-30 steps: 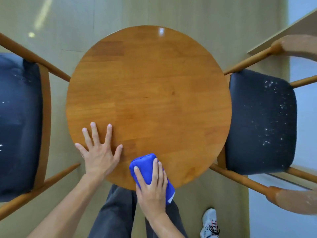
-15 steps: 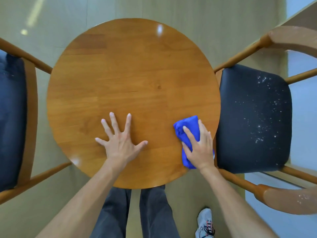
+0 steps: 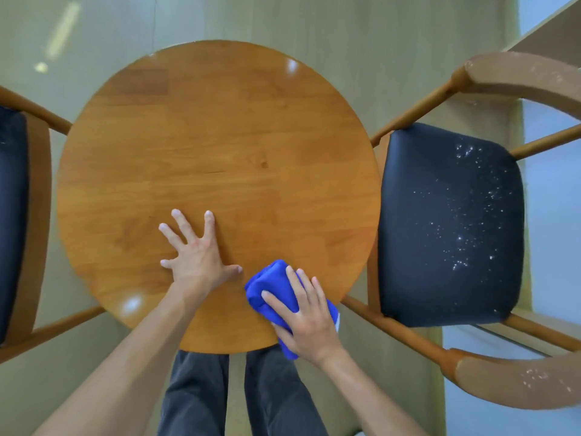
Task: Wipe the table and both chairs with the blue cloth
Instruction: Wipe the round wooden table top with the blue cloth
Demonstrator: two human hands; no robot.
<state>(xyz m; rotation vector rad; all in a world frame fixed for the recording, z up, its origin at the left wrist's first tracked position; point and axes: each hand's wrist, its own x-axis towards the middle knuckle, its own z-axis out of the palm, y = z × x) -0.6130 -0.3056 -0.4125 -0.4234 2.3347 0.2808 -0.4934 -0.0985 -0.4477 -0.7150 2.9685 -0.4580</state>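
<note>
We see one worktop, two chairs, one cloth at near edge; right hand fingers straight, pressing it; left hand splayed flat.

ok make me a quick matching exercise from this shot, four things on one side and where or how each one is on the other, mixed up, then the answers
Things:
1. left hand
2. blue cloth
3. right chair seat
4. table

States:
A. dark, sprinkled with white specks
B. round, glossy brown wood
C. flat on the table, fingers spread
D. bunched under the right hand at the table's near edge

Pairs: 1-C, 2-D, 3-A, 4-B
</note>
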